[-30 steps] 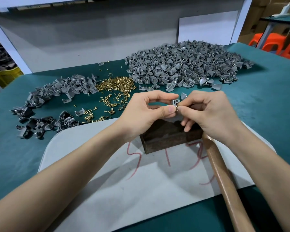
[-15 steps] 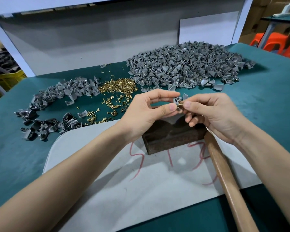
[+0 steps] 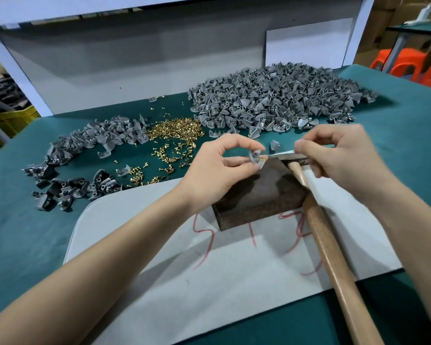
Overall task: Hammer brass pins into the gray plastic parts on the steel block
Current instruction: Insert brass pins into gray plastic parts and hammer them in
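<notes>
- Nearby, a gray mat [image 3: 159, 282] lies at the surface's [image 3: 23, 232] near edge, with a wooden-handled hammer [image 3: 334, 257] slanting across its right side.
- On the mat's far part sits the steel block [image 3: 259, 195], with the hammer's head at its far right corner.
- At the block's far left corner, the left hand [image 3: 217, 170] pinches a gray plastic part [image 3: 255, 156].
- The right hand [image 3: 339, 155] is blurred above the hammer head, fingers [image 3: 319, 135] curled; I cannot tell if they hold anything.
- Beyond lie brass pins [image 3: 174, 130], a small gray-part pile [image 3: 97, 140] to their left and a large pile [image 3: 271, 100] at the far edge.
</notes>
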Tool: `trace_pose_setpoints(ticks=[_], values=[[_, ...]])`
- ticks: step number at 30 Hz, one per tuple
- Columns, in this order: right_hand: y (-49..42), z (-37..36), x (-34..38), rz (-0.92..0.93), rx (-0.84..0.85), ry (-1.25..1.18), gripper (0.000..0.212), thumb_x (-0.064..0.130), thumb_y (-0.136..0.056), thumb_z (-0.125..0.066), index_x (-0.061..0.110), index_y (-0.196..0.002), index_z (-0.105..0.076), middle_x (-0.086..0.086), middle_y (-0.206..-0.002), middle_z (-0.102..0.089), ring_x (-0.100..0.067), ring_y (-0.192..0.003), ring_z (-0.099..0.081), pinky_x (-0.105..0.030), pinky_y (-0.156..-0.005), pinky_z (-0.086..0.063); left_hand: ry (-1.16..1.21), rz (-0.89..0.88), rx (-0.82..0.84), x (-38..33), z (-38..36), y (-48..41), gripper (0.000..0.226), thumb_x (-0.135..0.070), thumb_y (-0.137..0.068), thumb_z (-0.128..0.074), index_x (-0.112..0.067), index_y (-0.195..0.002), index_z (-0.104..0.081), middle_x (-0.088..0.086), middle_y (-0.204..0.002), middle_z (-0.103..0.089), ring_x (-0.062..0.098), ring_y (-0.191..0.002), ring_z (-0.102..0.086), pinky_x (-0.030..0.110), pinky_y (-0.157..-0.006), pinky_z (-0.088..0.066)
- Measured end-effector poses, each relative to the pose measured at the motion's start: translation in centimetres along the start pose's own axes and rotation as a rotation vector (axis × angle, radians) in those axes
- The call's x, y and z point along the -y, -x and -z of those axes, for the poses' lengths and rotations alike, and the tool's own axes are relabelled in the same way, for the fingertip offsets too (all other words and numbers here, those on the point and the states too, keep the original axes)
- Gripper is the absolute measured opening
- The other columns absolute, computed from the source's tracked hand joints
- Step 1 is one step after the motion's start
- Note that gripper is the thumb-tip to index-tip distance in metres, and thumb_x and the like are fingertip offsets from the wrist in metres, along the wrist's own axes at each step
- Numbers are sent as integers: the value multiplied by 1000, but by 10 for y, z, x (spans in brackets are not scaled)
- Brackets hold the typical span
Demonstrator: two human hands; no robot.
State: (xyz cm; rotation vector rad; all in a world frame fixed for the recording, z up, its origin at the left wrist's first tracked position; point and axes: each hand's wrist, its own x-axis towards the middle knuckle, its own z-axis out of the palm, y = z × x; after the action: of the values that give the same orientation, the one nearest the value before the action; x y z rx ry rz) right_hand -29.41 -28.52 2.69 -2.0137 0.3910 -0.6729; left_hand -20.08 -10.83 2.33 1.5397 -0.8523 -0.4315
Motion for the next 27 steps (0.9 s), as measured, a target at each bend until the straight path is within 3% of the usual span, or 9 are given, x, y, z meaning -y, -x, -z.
trace_pose_setpoints(ticks=[3, 6, 9, 13, 15, 19, 23, 27], values=[[-4, 14, -9, -153, 90, 462, 28, 29, -85, -64, 12, -63, -62, -6, -43, -58, -4, -30, -44, -23, -45, -32, -161, -32, -26, 2, -2, 3, 19, -1, -82, -70, -20, -83, -65, 13, -98, -69, 13, -80, -71, 21, -69, -54], [2, 2, -15, -325, 264, 468, 36, 37, -86, -62, 10, -64, -59, -7, -41, -59, -16, -31, -53, -20, -39, -42, -317, -89, -86, 10, -2, 4, 16, -9, -77, -76, -23, -79, -70, -7, -86, -72, 7, -86, -69, 21, -82, -52], [0, -10, -19, -324, 161, 577, 36, 35, -85, -61, 9, -61, -58, -3, -38, -55, -20, -37, -57, -21, -44, -47, -450, -103, -149, 15, -1, 2, 10, -22, -76, -78, -31, -75, -73, -30, -81, -68, -11, -98, -60, 9, -89, -39], [-2, -13, -19, -335, 39, 676, 44, 40, -82, -60, 6, -56, -49, -8, -55, -48, -31, -64, -53, -28, -56, -37, -403, -70, -157, 18, -3, 0, 8, -24, -77, -78, -31, -77, -74, -22, -82, -71, -5, -82, -64, 16, -80, -45], [-2, -8, -18, -400, 54, 564, 39, 38, -76, -66, 8, -56, -52, -9, -55, -53, -28, -61, -54, -27, -50, -36, -386, -54, -147, 20, -2, 1, 7, -23, -77, -77, -29, -78, -74, -20, -83, -71, -4, -82, -64, 17, -80, -46], [-1, 16, -12, -567, 158, 174, 22, 17, -76, -65, 5, -58, -63, -10, -50, -58, -16, -36, -48, -18, -38, -41, -394, -54, -120, 24, -1, 0, 12, -20, -79, -75, -31, -80, -72, -19, -88, -70, -3, -89, -62, 20, -85, -44], [4, 26, 1, -530, 104, 40, 29, 24, -89, -59, 8, -65, -54, -3, -45, -52, -11, -31, -43, -14, -34, -35, -457, -58, -127, 23, 1, -3, 14, -20, -80, -73, -34, -82, -71, -18, -122, -56, 0, -113, -51, 25, -98, -35], [11, 29, 34, -451, 131, -245, 22, 22, -88, -57, 13, -70, -49, -9, -51, -53, -16, -32, -41, -16, -36, -32, -459, -77, -124, 25, 0, -6, 14, -19, -81, -71, -33, -80, -70, -21, -117, -56, -1, -110, -52, 26, -98, -37]])
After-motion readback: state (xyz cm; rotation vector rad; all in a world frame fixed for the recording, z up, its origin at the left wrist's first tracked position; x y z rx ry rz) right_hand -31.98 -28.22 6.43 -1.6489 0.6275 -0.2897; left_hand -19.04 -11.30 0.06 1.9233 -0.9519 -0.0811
